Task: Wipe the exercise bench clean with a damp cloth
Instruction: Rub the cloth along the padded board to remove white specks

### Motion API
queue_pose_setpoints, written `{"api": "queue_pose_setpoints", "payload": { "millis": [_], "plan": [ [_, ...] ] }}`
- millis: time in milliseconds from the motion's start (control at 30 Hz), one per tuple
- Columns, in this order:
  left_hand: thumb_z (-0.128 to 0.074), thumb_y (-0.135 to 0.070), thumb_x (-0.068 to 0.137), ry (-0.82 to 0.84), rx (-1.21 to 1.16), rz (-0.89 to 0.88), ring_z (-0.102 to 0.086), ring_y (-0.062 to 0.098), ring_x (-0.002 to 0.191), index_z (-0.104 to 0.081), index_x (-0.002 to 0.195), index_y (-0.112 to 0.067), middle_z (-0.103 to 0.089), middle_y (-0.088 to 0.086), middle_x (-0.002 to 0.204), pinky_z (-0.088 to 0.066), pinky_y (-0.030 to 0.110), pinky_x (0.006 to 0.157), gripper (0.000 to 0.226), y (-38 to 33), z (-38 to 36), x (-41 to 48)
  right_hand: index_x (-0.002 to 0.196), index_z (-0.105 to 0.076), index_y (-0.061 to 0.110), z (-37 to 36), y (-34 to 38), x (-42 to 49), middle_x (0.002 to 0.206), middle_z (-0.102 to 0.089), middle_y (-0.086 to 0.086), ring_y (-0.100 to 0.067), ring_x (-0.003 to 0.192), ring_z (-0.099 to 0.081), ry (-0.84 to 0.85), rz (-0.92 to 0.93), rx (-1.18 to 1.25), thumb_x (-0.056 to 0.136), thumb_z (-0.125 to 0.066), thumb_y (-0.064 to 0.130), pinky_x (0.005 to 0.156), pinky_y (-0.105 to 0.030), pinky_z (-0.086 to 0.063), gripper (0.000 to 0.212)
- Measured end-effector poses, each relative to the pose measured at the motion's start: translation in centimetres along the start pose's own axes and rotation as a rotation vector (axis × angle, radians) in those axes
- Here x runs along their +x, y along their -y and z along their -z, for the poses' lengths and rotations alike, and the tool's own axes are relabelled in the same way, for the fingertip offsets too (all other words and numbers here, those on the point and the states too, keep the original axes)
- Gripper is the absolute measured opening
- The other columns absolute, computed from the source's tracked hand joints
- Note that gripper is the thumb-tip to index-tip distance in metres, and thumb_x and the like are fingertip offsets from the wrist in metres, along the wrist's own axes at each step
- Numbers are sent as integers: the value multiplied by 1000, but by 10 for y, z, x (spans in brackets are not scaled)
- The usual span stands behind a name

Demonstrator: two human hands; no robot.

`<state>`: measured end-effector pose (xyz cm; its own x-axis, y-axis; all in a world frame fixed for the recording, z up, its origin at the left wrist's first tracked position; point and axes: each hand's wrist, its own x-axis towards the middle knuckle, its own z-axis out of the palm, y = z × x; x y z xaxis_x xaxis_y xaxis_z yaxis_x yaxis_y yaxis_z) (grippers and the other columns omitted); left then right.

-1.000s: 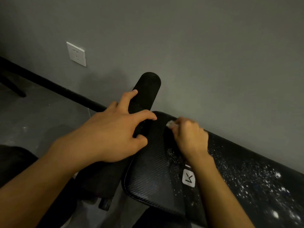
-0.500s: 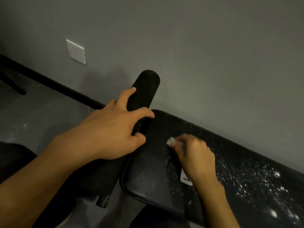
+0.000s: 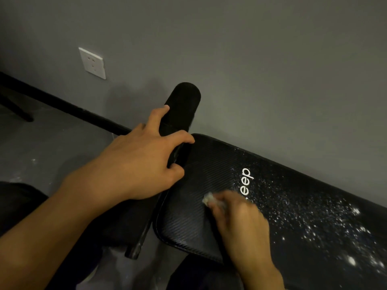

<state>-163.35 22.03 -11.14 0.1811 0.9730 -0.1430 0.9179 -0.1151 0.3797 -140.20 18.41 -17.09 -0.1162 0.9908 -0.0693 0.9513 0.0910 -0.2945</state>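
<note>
- Head view, far left: a wall socket (image 3: 92, 63) sits on the grey wall, well away from the work, and I ignore it.
- Left of centre, my left hand (image 3: 139, 162) rests on the black foam roller (image 3: 181, 107) at the bench's left end. Its fingers curl around the roller and the bar beneath it, gripping to brace rather than to wipe.
- Just right of that hand begins the exercise bench (image 3: 209, 164), a long black pad. Its long axis runs from this near-left end away to the right, alongside the wall.
- The ribbed left end looks mostly clean. A white logo (image 3: 245, 181) marks roughly where the mess begins.
- Near the front edge, my right hand (image 3: 240, 216) is closed on a small pale cloth (image 3: 209, 200). The cloth peeks out at the fingertips and presses on the pad just below the logo. The hand is blurred, so I judge it to be mid-stroke.
- The relation that matters: the white specks (image 3: 314, 222) lie to the right of the cloth, spreading along the pad's length, thicker toward the near right.
- So I judge the next strokes must travel rightward along that axis, and the right hand is the nearer one.
</note>
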Motion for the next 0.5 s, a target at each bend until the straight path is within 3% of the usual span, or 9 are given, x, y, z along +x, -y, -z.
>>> {"api": "queue_pose_setpoints", "payload": {
  "millis": [167,267,333,400,467,500],
  "plan": [
    [-56,-55,92,1,48,19,-47,26,128,-23,142,-62,23,-9,163,-53,40,88,61,-1,-1,2,113,-61,32,0,11,25,108,-65,10,-15,91,-66,-48,30,-75,99,-51,51,72,-34,-50,25],
    [-54,-54,94,-10,66,30,-53,21,107,-22,144,-61,22,-5,165,-52,36,80,60,-4,-1,0,114,-57,34,-2,8,-18,110,-65,12,-12,98,-66,80,20,-19,97,-40,64,81,-34,-51,39],
    [-51,-53,97,-35,127,21,-52,18,93,-20,148,-57,19,2,168,-51,34,74,60,-8,-1,-4,125,-50,40,-1,10,-47,125,-55,16,-9,111,-61,194,-6,-19,96,-36,67,89,-31,-48,42],
    [-47,-48,101,-95,243,26,-56,28,113,-18,153,-51,12,11,169,-55,41,85,59,-17,-2,-9,126,-47,42,1,10,-54,128,-51,17,-8,113,-60,205,-24,-26,96,-36,66,89,-30,-47,40],
    [-49,-44,101,-142,380,3,-27,45,148,-17,156,-44,6,17,169,-37,55,114,64,-32,-8,-18,116,-52,36,1,12,-47,116,-58,12,-12,102,-64,94,25,-47,97,-38,63,79,-35,-49,36],
    [-58,-42,97,-181,431,-52,-14,48,153,-23,156,-41,-1,20,169,-24,61,121,68,-42,-12,-24,111,-53,33,2,14,-39,111,-59,10,-16,97,-66,25,43,-56,98,-39,59,74,-36,-49,32]
  ]
}}
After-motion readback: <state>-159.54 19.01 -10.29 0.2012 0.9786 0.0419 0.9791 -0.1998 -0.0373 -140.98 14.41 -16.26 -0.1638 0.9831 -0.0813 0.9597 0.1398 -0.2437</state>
